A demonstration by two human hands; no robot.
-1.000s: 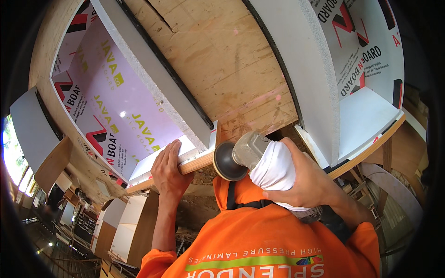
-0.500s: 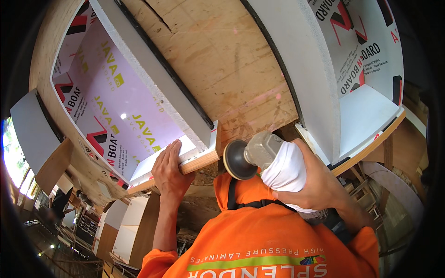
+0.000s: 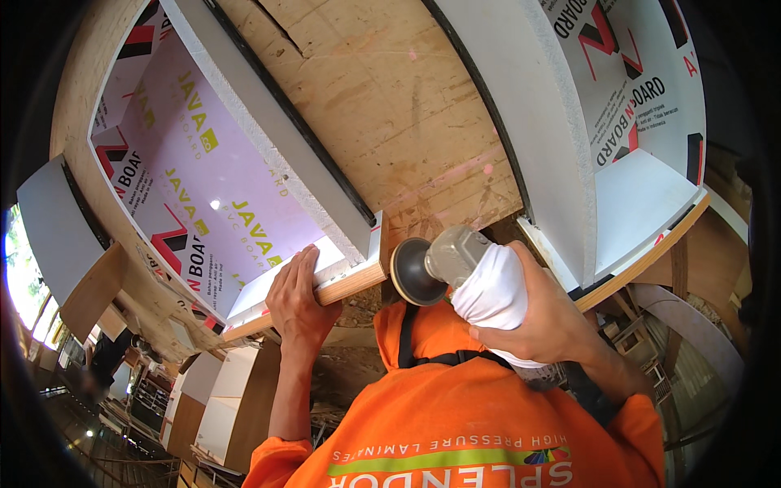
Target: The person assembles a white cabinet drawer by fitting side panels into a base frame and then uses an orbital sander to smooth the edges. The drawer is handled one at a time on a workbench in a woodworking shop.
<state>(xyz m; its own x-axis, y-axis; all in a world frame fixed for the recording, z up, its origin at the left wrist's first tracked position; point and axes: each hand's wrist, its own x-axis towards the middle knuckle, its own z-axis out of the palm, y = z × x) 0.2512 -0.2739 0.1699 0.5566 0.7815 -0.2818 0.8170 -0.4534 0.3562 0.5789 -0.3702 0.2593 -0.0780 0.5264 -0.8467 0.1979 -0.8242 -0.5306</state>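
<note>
My right hand [image 3: 549, 321] is wrapped round the body of an angle grinder [image 3: 455, 259], which has white cloth [image 3: 492, 301] bound about it. Its round black disc [image 3: 413, 272] sits close to the end of a wood-edged board [image 3: 358, 281]; I cannot tell whether they touch. My left hand [image 3: 299, 293] grips the same board farther left, fingers over its top and the thumb along the wood edge. That board forms the near side of a white open cabinet compartment [image 3: 244, 187] with printed inner faces.
A second white compartment [image 3: 643, 211] stands on the right, with a bare plywood panel [image 3: 382, 106] between the two. Black strips [image 3: 285, 106] run along the dividers. White cabinet pieces [image 3: 224, 398] stand lower left, and a curved board [image 3: 691, 333] lies lower right.
My right hand and the grinder have shifted slightly left, bringing the disc nearer the board's end. My left hand stays in place on the board.
</note>
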